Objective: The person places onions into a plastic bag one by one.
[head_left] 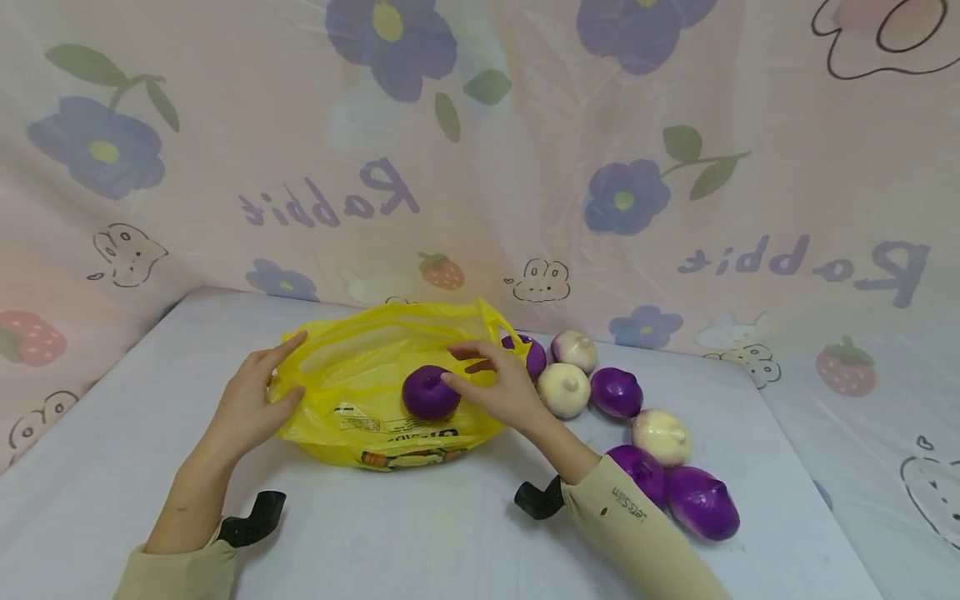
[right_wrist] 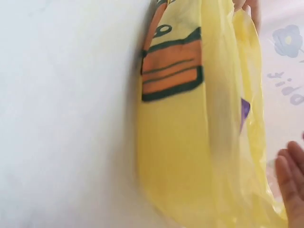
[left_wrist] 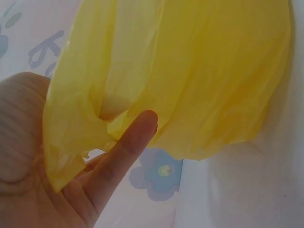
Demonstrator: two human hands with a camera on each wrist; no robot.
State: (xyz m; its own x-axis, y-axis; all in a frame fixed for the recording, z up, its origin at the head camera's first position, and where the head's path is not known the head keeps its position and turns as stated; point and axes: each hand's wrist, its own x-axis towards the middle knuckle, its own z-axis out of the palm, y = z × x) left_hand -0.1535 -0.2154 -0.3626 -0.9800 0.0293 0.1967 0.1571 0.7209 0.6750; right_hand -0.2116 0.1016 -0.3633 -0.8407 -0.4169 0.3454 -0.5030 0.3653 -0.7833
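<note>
A yellow plastic bag (head_left: 352, 354) lies spread with its mouth facing up. My left hand (head_left: 258, 396) holds its left edge; in the left wrist view the thin film passes across the palm and behind a straight finger (left_wrist: 126, 147). Inside the bag's mouth is a purple onion (head_left: 430, 393), of which just a small patch (right_wrist: 245, 112) shows in the right wrist view. My right hand (head_left: 502, 387) is over the bag's right side, fingers apart and loosely bent. Its thumb tip overlaps the onion's edge in the head view; whether they touch, I cannot tell.
Right of the bag, several more onions lie in a loose row, among them a white onion (head_left: 564, 390), a purple onion (head_left: 617, 392) and another purple onion (head_left: 703, 503) nearest the front. A patterned cloth (head_left: 480, 167) hangs behind the white table (head_left: 375, 533).
</note>
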